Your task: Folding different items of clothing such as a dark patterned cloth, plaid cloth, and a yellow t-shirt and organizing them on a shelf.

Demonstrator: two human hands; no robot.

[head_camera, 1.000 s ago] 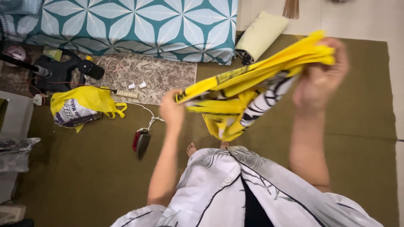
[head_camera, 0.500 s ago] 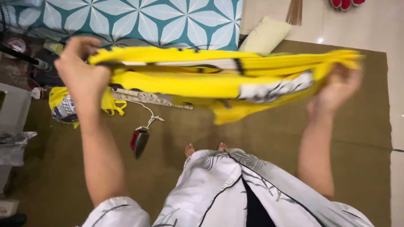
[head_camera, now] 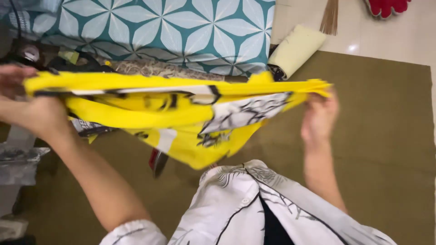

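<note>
A: Hands?
B: Left hand point(head_camera: 38, 115) at far left, grip pinched shut on one end of the yellow cloth point(head_camera: 172, 115). Right hand point(head_camera: 319, 120) at right, fingers closed on the other end, a bit blurred.

A: Cloth position?
B: Held in the air, stretched roughly level between both hands, bunched lengthwise. Black and white print patches on it. Middle sags down toward the person's white patterned shirt point(head_camera: 254, 204).

A: What's under it?
B: Olive-green mat point(head_camera: 386, 149) on the floor. A clothes iron point(head_camera: 157, 162) sits on the mat, partly hidden by the sagging cloth. A yellow bag point(head_camera: 86, 129) peeks out below the cloth near the left hand, mostly covered.

A: Background?
B: Bed with teal and white star-pattern cover point(head_camera: 181, 31) at top. Cream rolled bundle point(head_camera: 295, 50) just beside the bed's corner, at the mat's edge. Pale tile floor point(head_camera: 386, 41) top right, with a red thing point(head_camera: 386, 7) cut off by the frame.
</note>
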